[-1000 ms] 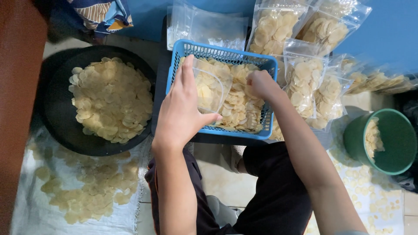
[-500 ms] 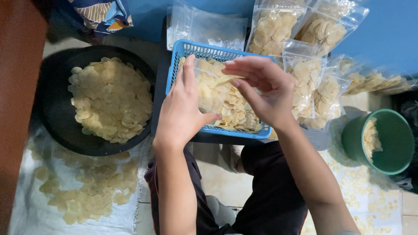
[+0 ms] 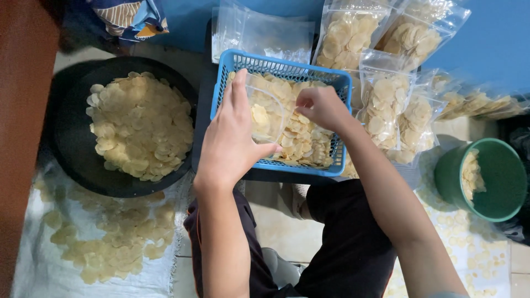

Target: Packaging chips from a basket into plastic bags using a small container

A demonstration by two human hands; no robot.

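A small clear plastic bag (image 3: 266, 116), partly filled with pale round chips, stands open above the blue plastic mesh basket (image 3: 232, 63) in the upper middle of the frame. The left hand (image 3: 232, 138) holds it from the near side, thumb stretched under the bottom and the fingers (image 3: 238, 88) curled along its left edge. The right hand (image 3: 323, 107) is over the basket just right of the bag, its fingers pinched narrow together; whether they hold chips or the bag's rim, I cannot tell.

The bag looks very light, thin and soft, probably slippery, so it will collapse if it is not kept open at the mouth; the best hold seems to be at the rim and under the bottom. The chips look dry and brittle and would break under pressure.

The basket holds a loose heap of chips (image 3: 301, 138). To the left lies a black round tray (image 3: 66, 143) piled with more chips, and below it a white cloth (image 3: 33, 265) with chips scattered on it. In the upper right are several filled clear bags (image 3: 386, 105), and above the basket a stack of empty clear bags (image 3: 259, 36). At the right edge stands a green plastic bucket (image 3: 499, 182).
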